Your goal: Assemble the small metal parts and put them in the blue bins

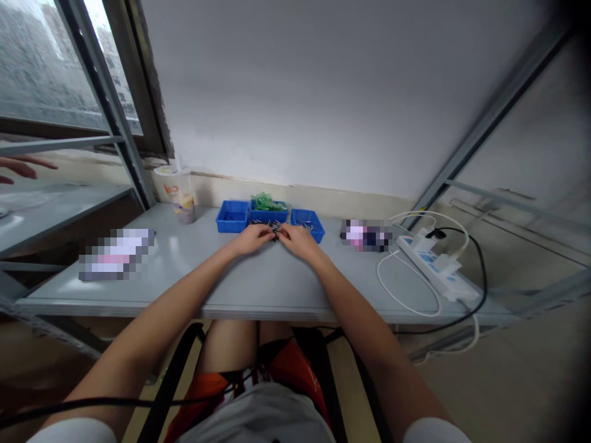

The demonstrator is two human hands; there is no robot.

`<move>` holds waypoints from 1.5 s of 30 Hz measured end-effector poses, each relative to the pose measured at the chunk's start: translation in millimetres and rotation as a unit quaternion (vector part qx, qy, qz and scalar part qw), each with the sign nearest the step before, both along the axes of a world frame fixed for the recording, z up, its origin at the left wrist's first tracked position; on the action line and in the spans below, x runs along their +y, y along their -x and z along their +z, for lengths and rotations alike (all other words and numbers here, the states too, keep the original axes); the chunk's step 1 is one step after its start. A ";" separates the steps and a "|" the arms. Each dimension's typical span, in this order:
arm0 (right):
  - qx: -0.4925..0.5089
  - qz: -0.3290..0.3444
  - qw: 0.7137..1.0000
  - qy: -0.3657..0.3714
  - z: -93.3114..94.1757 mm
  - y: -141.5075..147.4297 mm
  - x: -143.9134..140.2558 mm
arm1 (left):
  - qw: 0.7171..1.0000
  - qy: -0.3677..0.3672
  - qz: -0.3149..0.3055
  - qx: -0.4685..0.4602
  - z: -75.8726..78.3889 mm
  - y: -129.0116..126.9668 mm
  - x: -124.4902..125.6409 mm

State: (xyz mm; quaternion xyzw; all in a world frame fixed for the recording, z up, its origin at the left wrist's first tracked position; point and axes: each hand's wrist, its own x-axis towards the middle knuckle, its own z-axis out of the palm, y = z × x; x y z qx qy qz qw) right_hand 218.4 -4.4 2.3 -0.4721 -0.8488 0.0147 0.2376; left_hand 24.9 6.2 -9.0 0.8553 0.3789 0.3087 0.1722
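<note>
My left hand (252,239) and my right hand (298,240) meet over the grey table (272,283), fingertips bent inward and pinched close together. Whatever lies between the fingers is too small to make out. Just behind the fingertips is a heap of small, thin dark and metallic pieces (276,225). Three blue bins stand beyond the hands. The left bin (232,225) is behind my left hand. Green plastic pieces (263,201) fill the middle bin (269,216). Beside my right hand, the right bin (317,235) holds small shiny metal pieces (305,225).
A lidded drink cup (181,195) stands at the back left, near a blurred phone-like object (117,254). Another blurred object (366,235) lies to the right, by a white power strip (438,271) with looping cables. Another person's hand (25,166) shows at far left.
</note>
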 end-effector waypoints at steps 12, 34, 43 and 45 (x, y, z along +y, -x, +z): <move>-0.041 0.030 0.998 -0.031 1.2 3.2 -6.2 | 0.999 0.036 -0.016 -0.005 0.2 -1.4 -1.7; -0.016 0.058 0.998 0.003 3.6 1.1 -6.2 | 1.000 0.018 0.011 -0.008 -1.4 4.1 2.9; 0.040 0.014 0.999 0.024 0.1 -4.9 3.7 | 1.000 -0.005 0.012 -0.002 -1.1 5.8 4.1; 0.034 0.025 0.999 0.028 0.7 -4.4 2.4 | 1.000 -0.011 0.008 -0.007 -0.1 5.8 3.4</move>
